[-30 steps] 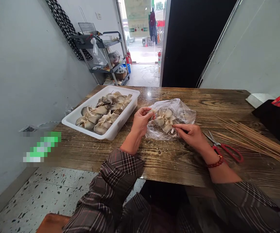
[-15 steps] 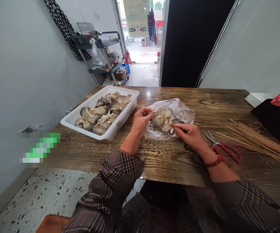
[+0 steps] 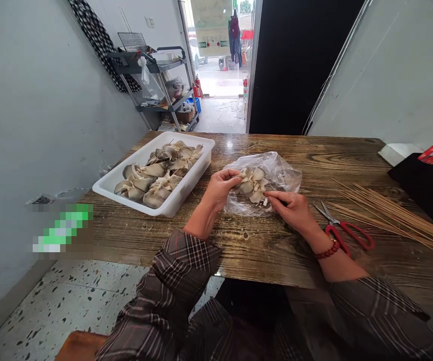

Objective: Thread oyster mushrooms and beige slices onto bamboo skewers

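Oyster mushrooms [image 3: 254, 184] lie on a clear plastic bag [image 3: 284, 173] between my hands. My left hand [image 3: 224, 186] is closed in a pinch at the left side of these mushrooms, its fingertips on a pale piece. My right hand [image 3: 289, 206] is pinched at their lower right edge; whatever its fingertips hold is too small to name. To the left stands a white tray [image 3: 171, 203] with several clusters of mushrooms [image 3: 155, 170] in it, some with thin sticks through them.
Red-handled scissors [image 3: 339, 223] lie open right of my right hand, by a fan of thin wooden skewers [image 3: 397, 213]. Farther right is a black holder [image 3: 423, 185] with red packets. The wooden table [image 3: 239, 250] meets a wall at left; a shelf cart [image 3: 164, 67] stands behind.
My left hand has moved slightly right, over the edge of the mushrooms. My right hand has shifted very slightly left. The rest lies as before.
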### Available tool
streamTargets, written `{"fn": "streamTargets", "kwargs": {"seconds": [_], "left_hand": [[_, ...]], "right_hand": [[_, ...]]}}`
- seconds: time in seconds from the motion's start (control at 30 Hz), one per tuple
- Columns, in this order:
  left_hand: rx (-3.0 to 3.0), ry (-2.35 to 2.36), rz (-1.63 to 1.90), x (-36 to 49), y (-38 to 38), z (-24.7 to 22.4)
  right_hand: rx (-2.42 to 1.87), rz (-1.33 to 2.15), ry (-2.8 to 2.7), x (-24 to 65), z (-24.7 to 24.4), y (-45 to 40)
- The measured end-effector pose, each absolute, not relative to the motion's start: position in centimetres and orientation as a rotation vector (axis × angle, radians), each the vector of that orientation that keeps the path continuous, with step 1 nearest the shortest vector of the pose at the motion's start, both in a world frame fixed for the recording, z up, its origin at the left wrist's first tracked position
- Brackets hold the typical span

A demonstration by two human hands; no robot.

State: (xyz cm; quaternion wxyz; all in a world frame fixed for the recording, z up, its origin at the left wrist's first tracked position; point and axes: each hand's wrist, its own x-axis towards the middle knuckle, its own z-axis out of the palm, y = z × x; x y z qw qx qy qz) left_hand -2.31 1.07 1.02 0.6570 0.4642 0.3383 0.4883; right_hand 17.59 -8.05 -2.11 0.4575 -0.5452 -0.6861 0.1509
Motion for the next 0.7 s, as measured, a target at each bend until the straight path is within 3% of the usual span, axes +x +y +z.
{"fn": "streamTargets", "kwargs": {"seconds": [0.7], "left_hand": [[0.750,0.616,1.035,-1.38,0.79,0.75]], "right_hand": [[-1.345,0.448,-1.633,16.73,-2.01,-8.20]]}}
